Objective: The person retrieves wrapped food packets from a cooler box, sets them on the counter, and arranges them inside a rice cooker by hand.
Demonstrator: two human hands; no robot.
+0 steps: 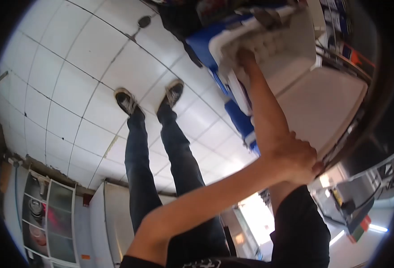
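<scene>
At the bottom of the frame, the person's dark shirt (295,232) fills the nearest space. Right of centre, the left hand (297,156) is wrapped around the right arm (268,105), its fingers curled closely against it. Dark trousers (179,156) run up the middle to the shoes (125,102) on the tiled floor (89,40). In the upper right, the right hand (246,58) reaches inside the blue-and-white box (293,62), near a bumpy pale surface (271,47); whether its fingers hold anything cannot be told. The box's lid (326,109) lies open below it, toward the right edge. A cabinet (49,219) stands at lower left.
</scene>
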